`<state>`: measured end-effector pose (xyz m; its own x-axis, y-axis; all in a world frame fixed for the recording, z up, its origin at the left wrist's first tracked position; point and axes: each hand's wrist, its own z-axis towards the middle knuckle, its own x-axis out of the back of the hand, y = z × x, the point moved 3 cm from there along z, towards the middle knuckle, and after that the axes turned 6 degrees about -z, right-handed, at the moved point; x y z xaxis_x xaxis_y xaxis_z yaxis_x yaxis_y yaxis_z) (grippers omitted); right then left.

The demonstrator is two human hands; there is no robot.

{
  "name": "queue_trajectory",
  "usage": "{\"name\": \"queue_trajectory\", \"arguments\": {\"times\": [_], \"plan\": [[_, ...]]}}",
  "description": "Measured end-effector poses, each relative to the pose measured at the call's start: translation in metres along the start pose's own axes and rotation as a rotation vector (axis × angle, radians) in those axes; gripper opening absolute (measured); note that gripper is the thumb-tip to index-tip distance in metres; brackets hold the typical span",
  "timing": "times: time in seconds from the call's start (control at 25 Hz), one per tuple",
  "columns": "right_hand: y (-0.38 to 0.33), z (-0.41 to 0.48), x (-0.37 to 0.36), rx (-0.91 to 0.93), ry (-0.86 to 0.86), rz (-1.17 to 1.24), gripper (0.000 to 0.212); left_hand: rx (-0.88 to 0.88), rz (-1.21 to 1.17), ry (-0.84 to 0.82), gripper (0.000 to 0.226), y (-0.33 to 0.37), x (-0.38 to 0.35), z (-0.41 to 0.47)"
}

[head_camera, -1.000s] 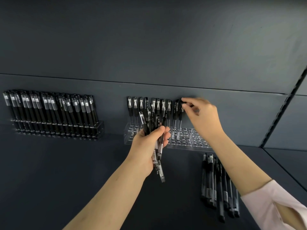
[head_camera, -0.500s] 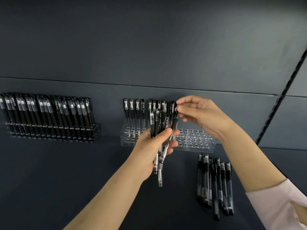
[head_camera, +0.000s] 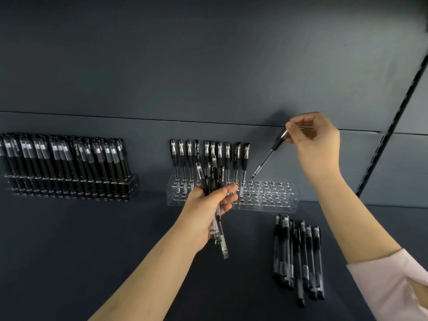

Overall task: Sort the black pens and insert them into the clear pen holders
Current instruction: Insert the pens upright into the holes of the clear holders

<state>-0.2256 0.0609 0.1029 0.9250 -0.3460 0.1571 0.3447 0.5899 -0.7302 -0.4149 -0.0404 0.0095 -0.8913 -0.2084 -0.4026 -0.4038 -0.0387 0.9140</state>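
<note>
The dark blue-grey counter carries two clear pen holders at its far edge, well apart. The left holder is packed with standing black pens; the middle holder has pens only in its left half. Loose pens lie flat side by side on the near right.
</note>
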Motion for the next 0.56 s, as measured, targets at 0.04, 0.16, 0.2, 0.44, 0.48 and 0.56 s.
{"name": "queue_trajectory", "arguments": {"times": [0.04, 0.16, 0.2, 0.44, 0.48, 0.56], "plan": [[0.001, -0.002, -0.003, 0.013, -0.016, -0.028, 0.004, -0.005, -0.006, -0.001, 0.016, 0.000, 0.000, 0.001], [0.002, -0.007, -0.011, 0.036, -0.053, -0.077, 0.005, -0.013, -0.069, 0.005, 0.015, 0.001, 0.001, 0.002], [0.003, -0.008, -0.013, 0.052, -0.058, -0.095, 0.005, -0.010, -0.091, 0.007, 0.015, 0.002, 0.001, 0.001], [-0.001, -0.016, -0.021, 0.261, -0.079, -0.197, 0.001, 0.028, -0.040, 0.041, 0.016, 0.006, 0.003, -0.002], [-0.001, -0.017, -0.023, 0.287, -0.085, -0.211, 0.001, 0.027, -0.044, 0.055, 0.014, 0.006, 0.003, -0.002], [-0.001, -0.019, -0.026, 0.319, -0.094, -0.228, 0.002, 0.018, -0.035, 0.067, 0.014, 0.004, 0.003, 0.000]]}}
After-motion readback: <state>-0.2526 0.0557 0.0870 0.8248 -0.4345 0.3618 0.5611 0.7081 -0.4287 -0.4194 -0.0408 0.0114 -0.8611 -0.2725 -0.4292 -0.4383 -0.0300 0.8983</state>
